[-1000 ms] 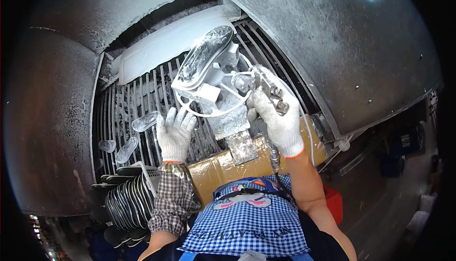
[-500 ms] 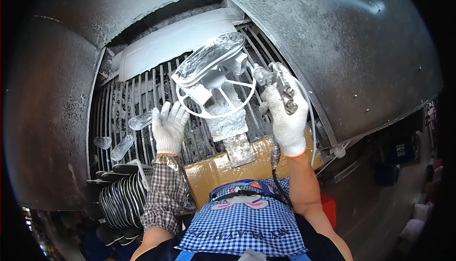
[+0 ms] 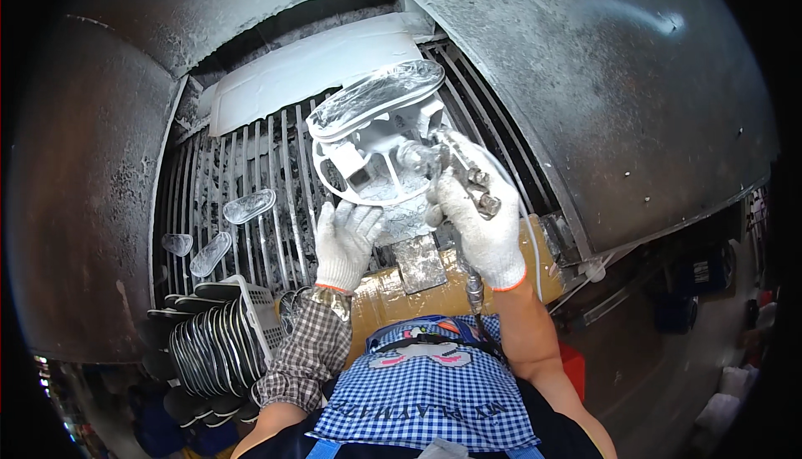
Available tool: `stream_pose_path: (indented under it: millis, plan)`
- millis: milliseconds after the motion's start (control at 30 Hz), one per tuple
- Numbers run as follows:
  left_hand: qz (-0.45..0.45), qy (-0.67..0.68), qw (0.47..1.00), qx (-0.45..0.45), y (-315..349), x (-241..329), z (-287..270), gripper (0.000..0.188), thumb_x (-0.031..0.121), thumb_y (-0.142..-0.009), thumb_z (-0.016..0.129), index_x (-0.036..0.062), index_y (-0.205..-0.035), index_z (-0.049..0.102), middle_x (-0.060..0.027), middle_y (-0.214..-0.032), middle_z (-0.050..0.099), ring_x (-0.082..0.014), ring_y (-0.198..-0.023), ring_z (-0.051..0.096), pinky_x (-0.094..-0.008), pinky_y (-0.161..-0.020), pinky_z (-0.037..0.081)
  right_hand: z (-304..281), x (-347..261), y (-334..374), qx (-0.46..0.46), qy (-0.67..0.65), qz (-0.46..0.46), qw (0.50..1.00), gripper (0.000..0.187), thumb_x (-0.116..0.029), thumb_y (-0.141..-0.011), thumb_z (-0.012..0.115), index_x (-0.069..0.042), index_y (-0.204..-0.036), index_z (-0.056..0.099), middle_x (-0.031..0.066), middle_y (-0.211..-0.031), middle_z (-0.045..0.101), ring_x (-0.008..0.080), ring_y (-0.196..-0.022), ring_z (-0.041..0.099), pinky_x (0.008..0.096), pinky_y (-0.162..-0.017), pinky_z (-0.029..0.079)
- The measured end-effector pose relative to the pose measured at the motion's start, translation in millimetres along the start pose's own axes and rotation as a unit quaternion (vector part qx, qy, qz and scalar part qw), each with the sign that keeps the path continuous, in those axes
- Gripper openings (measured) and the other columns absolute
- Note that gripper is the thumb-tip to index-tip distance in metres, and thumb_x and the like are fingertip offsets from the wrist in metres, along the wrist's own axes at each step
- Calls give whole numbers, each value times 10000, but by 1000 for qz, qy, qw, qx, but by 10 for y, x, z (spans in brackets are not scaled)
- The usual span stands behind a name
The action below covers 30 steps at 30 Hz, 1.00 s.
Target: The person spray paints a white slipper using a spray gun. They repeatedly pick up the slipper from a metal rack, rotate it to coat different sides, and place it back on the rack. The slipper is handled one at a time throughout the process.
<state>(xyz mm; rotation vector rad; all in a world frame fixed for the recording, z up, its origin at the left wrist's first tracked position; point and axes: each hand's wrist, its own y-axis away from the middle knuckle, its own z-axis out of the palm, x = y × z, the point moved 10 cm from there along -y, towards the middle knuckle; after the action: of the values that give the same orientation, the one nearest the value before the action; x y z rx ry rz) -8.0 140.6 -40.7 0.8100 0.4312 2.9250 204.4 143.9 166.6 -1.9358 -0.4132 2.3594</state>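
Observation:
A shoe sole with a shiny, film-like top and a white edge rests on blocks above a white spoked wheel stand. My right hand, in a white knit glove, is closed around a metal spray gun. The gun's front end points left over the wheel and covers part of its rim. At the wheel's near-left rim is my gloved left hand, fingers stretched out and thumb apart. Its fingertips meet the rim or lie just short of it; I cannot tell which.
Metal bars form a grate below, with several clear sole-shaped pieces at left. A white basket holds several dark soles. Brown cardboard lines the near edge. Metal walls enclose both sides. A pale hose hangs beside my right hand.
My left hand has shifted right along the wheel's near side. My right hand has carried the spray gun left and slightly nearer, over the wheel. The sole and wheel appear slightly turned.

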Motion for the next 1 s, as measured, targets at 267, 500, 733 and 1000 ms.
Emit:
stream_pose_path:
  millis: [267,500,733,1000]
  plan:
    - [7,36,999,-6,52,-28,97,765,569,-1084,503,-29,-1553,411,-282,-1539,518,-441,-1399,542,-545,-1191,447,-302,-91,-28,66,32,-15,997,530,-54,-1051,656,60,-1543,497,27,-992,705,47,-742,600,214,-669,507]
    - [10,32,999,-23,50,75,47,785,569,-1089,494,-43,-1569,388,-284,-1560,497,-432,-1420,528,-543,-1191,442,-515,-136,-60,95,12,-39,995,496,-54,-1050,642,61,-1516,515,28,-989,708,45,-726,596,216,-659,496]
    - [30,33,999,-7,28,193,-27,745,587,-1073,514,-27,-1494,484,-266,-1486,570,-405,-1319,606,-535,-1141,479,-643,-269,-32,135,74,-61,986,501,-122,-1087,632,44,-1541,500,28,-890,660,60,-690,599,219,-633,515]
    - [49,47,997,29,-1,389,-141,714,569,-1070,526,-14,-1480,480,-278,-1441,596,-442,-1290,617,-591,-1111,498,-437,-405,213,87,83,-14,993,520,-139,-1077,637,44,-1544,499,40,-886,665,74,-725,621,219,-656,528]
